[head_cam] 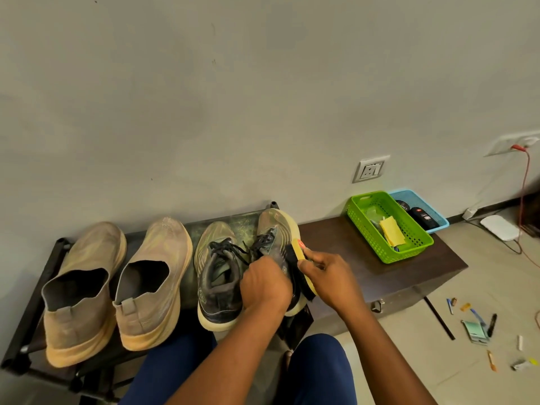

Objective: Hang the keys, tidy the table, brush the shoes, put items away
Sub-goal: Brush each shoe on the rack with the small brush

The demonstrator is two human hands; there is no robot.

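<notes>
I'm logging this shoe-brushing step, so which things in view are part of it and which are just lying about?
In use:
left hand
right hand
brush
laced shoe being brushed

Lying about:
other laced shoe
tan slip-on pair
green basket
blue basket
pens and bits on floor

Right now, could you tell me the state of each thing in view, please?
Left hand: grips the tilted laced shoe.
Right hand: holds the brush against that shoe.
Other laced shoe: flat on the rack.
Tan slip-ons: upright, untouched.
Green basket: holds yellow paper.
</notes>
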